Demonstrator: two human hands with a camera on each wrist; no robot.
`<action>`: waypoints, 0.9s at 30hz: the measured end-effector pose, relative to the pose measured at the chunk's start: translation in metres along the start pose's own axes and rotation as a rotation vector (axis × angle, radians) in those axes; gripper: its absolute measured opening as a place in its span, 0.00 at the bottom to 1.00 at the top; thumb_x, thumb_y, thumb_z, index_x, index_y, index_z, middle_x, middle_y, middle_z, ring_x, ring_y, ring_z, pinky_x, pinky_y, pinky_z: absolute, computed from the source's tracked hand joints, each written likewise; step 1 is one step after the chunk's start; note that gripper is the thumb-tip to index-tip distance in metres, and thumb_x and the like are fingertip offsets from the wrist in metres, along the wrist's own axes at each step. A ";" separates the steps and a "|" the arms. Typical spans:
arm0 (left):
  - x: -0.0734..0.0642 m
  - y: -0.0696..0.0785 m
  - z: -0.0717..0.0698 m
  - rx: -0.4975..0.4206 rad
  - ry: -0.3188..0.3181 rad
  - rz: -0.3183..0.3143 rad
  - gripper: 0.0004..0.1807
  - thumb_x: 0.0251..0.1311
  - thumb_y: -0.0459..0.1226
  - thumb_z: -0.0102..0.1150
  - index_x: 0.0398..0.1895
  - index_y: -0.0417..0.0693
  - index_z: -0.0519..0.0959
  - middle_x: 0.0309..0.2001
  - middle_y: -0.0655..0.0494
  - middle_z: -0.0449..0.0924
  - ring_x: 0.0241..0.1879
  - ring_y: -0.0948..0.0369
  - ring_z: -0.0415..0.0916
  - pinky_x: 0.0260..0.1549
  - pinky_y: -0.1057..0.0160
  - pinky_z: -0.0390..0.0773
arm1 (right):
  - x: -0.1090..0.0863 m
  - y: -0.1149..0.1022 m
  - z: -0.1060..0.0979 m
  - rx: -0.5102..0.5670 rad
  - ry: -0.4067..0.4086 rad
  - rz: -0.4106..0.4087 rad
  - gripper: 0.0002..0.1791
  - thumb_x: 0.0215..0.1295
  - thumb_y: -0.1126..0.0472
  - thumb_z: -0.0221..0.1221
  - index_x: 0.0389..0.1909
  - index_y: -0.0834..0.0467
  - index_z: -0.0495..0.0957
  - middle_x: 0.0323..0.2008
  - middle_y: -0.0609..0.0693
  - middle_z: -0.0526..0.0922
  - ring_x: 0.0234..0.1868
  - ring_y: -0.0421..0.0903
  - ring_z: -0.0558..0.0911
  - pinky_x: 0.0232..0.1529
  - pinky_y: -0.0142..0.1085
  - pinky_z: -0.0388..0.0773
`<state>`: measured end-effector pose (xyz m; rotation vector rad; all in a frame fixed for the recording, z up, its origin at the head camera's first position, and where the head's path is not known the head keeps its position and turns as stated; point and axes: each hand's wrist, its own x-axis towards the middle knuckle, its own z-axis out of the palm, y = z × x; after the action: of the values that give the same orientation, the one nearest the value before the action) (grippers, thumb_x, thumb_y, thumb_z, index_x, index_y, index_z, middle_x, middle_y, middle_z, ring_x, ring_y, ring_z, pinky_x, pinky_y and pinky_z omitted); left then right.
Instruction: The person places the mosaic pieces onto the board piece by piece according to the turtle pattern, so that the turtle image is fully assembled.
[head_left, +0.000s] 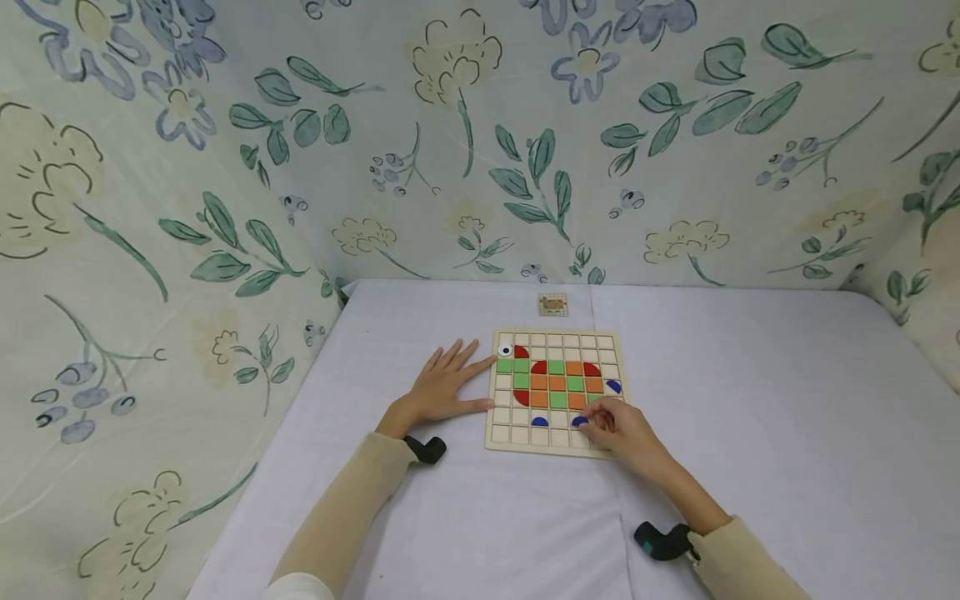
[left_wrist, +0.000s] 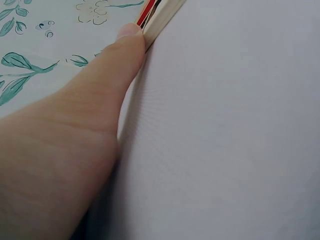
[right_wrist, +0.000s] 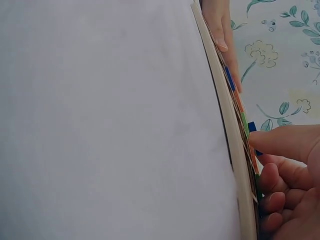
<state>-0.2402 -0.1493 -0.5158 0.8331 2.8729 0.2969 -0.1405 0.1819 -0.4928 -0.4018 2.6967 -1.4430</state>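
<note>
A square wooden grid board lies on the white cloth with green, orange, red and blue tiles in its cells. My left hand rests flat with spread fingers at the board's left edge, its thumb right against the rim. Over the front right part of the board, my right hand pinches a blue half-round tile between thumb and index finger; the other fingers are curled. Two more blue half-round tiles lie in cells, one at the front and one at the right. A white eye tile sits top left.
Behind the board lies a small picture card with a grid pattern. White cloth covers the table, and flowered fabric hangs behind and at both sides. Each wrist wears a black camera, such as the right one.
</note>
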 end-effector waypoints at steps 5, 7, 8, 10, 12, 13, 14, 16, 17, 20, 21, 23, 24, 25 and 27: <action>0.000 -0.001 0.001 -0.001 0.002 -0.004 0.48 0.58 0.75 0.42 0.80 0.74 0.47 0.81 0.57 0.33 0.78 0.52 0.25 0.72 0.46 0.28 | 0.002 0.001 0.001 -0.009 -0.008 -0.001 0.07 0.65 0.67 0.65 0.41 0.65 0.80 0.27 0.49 0.71 0.27 0.43 0.68 0.23 0.30 0.64; 0.000 -0.001 0.001 -0.006 0.003 -0.004 0.48 0.58 0.75 0.43 0.80 0.74 0.47 0.81 0.57 0.33 0.78 0.52 0.25 0.72 0.46 0.28 | 0.003 0.002 0.001 -0.016 -0.014 -0.004 0.07 0.65 0.67 0.65 0.41 0.65 0.80 0.26 0.49 0.71 0.27 0.43 0.68 0.23 0.30 0.64; -0.001 -0.001 0.001 -0.010 0.002 -0.004 0.48 0.58 0.75 0.43 0.80 0.74 0.47 0.81 0.57 0.33 0.78 0.52 0.25 0.72 0.46 0.27 | 0.003 0.002 0.001 -0.020 -0.019 -0.005 0.07 0.65 0.67 0.65 0.41 0.65 0.80 0.26 0.49 0.71 0.27 0.43 0.68 0.23 0.30 0.64; -0.001 -0.001 0.001 -0.015 0.004 -0.003 0.48 0.58 0.75 0.44 0.80 0.74 0.47 0.81 0.57 0.33 0.78 0.52 0.25 0.72 0.46 0.27 | 0.004 0.002 0.001 -0.025 -0.028 -0.008 0.07 0.65 0.67 0.65 0.41 0.65 0.80 0.26 0.48 0.71 0.26 0.43 0.68 0.23 0.30 0.64; -0.001 -0.001 0.001 -0.016 0.002 -0.004 0.48 0.58 0.75 0.44 0.80 0.74 0.47 0.81 0.57 0.33 0.78 0.52 0.25 0.72 0.46 0.27 | 0.004 0.002 0.001 -0.028 -0.035 -0.009 0.07 0.64 0.67 0.66 0.41 0.65 0.80 0.25 0.48 0.71 0.26 0.43 0.68 0.23 0.31 0.64; -0.001 -0.001 0.001 -0.016 0.003 -0.004 0.48 0.58 0.75 0.44 0.80 0.75 0.47 0.81 0.57 0.33 0.78 0.53 0.25 0.72 0.46 0.27 | 0.004 0.003 0.001 -0.028 -0.038 -0.007 0.07 0.64 0.67 0.66 0.40 0.65 0.80 0.25 0.48 0.71 0.26 0.43 0.68 0.23 0.31 0.64; -0.001 -0.001 0.001 -0.016 0.003 -0.004 0.48 0.58 0.75 0.44 0.80 0.75 0.47 0.81 0.57 0.33 0.78 0.53 0.25 0.72 0.46 0.27 | 0.004 0.002 0.001 -0.027 -0.040 -0.004 0.07 0.64 0.67 0.66 0.40 0.65 0.80 0.25 0.48 0.71 0.26 0.43 0.68 0.22 0.31 0.64; -0.001 0.000 0.001 -0.014 0.000 -0.005 0.48 0.58 0.75 0.43 0.80 0.75 0.46 0.81 0.57 0.33 0.78 0.53 0.24 0.72 0.47 0.27 | 0.005 0.002 0.000 -0.027 -0.041 0.006 0.07 0.63 0.67 0.66 0.40 0.65 0.80 0.25 0.48 0.71 0.26 0.43 0.68 0.22 0.31 0.64; -0.001 0.000 0.001 -0.013 -0.004 -0.007 0.48 0.58 0.75 0.43 0.80 0.75 0.46 0.81 0.58 0.33 0.78 0.53 0.24 0.72 0.47 0.27 | 0.005 0.001 0.000 -0.026 -0.040 0.014 0.07 0.63 0.67 0.67 0.40 0.65 0.80 0.25 0.48 0.71 0.26 0.43 0.68 0.22 0.31 0.64; -0.001 0.000 0.001 -0.013 -0.006 -0.007 0.48 0.57 0.76 0.43 0.80 0.75 0.46 0.81 0.58 0.32 0.78 0.53 0.24 0.72 0.47 0.27 | 0.006 -0.001 0.000 -0.020 -0.039 0.054 0.08 0.62 0.67 0.67 0.39 0.65 0.80 0.25 0.49 0.71 0.26 0.44 0.68 0.22 0.31 0.64; -0.001 0.000 0.001 -0.012 -0.005 -0.006 0.49 0.57 0.76 0.43 0.80 0.75 0.46 0.81 0.58 0.33 0.78 0.53 0.24 0.72 0.46 0.27 | 0.006 -0.002 0.000 -0.019 -0.039 0.068 0.08 0.62 0.67 0.67 0.39 0.65 0.81 0.25 0.49 0.71 0.26 0.44 0.68 0.22 0.31 0.64; 0.000 -0.001 0.001 -0.012 -0.002 -0.006 0.49 0.57 0.76 0.42 0.80 0.75 0.46 0.81 0.58 0.33 0.78 0.53 0.24 0.72 0.46 0.27 | 0.007 -0.003 -0.001 -0.014 -0.038 0.095 0.08 0.62 0.67 0.68 0.38 0.65 0.81 0.25 0.49 0.71 0.26 0.44 0.68 0.21 0.31 0.63; -0.001 -0.001 0.002 -0.013 0.004 -0.003 0.49 0.57 0.76 0.43 0.80 0.75 0.47 0.81 0.58 0.33 0.78 0.53 0.24 0.72 0.46 0.28 | 0.008 -0.003 -0.001 -0.014 -0.037 0.105 0.08 0.62 0.67 0.68 0.38 0.65 0.81 0.25 0.49 0.71 0.26 0.44 0.68 0.21 0.31 0.63; 0.000 -0.001 0.002 -0.014 0.004 -0.003 0.49 0.57 0.76 0.42 0.80 0.75 0.47 0.81 0.58 0.33 0.78 0.53 0.24 0.72 0.46 0.27 | 0.008 -0.003 -0.001 -0.014 -0.036 0.112 0.08 0.61 0.66 0.68 0.38 0.65 0.81 0.25 0.49 0.71 0.25 0.44 0.68 0.21 0.31 0.62; 0.000 -0.001 0.002 -0.014 0.007 -0.001 0.49 0.57 0.76 0.43 0.80 0.75 0.47 0.81 0.58 0.33 0.78 0.53 0.25 0.72 0.46 0.28 | 0.009 -0.003 -0.001 -0.018 -0.039 0.117 0.08 0.61 0.66 0.68 0.38 0.64 0.81 0.25 0.49 0.71 0.25 0.44 0.67 0.22 0.31 0.62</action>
<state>-0.2405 -0.1502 -0.5179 0.8299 2.8740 0.3202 -0.1486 0.1792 -0.4892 -0.2654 2.6558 -1.3670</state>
